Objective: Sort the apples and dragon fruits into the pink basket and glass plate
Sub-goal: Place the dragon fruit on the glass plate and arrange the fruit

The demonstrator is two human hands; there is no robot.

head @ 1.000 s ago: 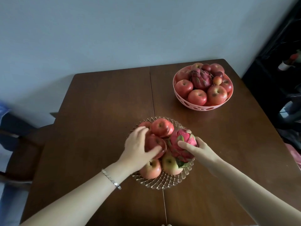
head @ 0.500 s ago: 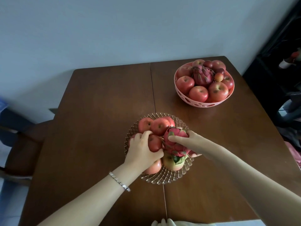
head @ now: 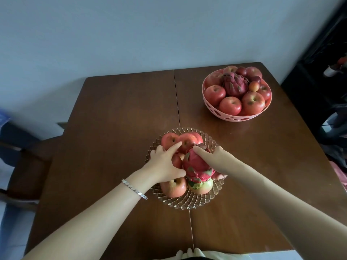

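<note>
A glass plate [head: 204,200] near the table's front holds several red apples and a pink dragon fruit [head: 197,166]. My right hand [head: 214,156] grips the dragon fruit from the right, index finger across its top. My left hand [head: 165,162] lies over a middle apple [head: 177,161], fingers curled round it and thumb against the dragon fruit. Two apples [head: 185,140] sit at the plate's far side, and two more apples [head: 173,187] at its near side. The pink basket [head: 236,117] at the far right holds several apples and a darker dragon fruit [head: 234,85].
The brown wooden table [head: 112,128] has a seam down its middle. A chair [head: 24,156] stands off the left edge. Dark furniture [head: 323,81] stands to the right of the table. Small plums lie among the basket's fruit.
Both hands moved further over the plate. My right hand closed round the dragon fruit and turned it more upright. My left hand's fingers reached further across the apples.
</note>
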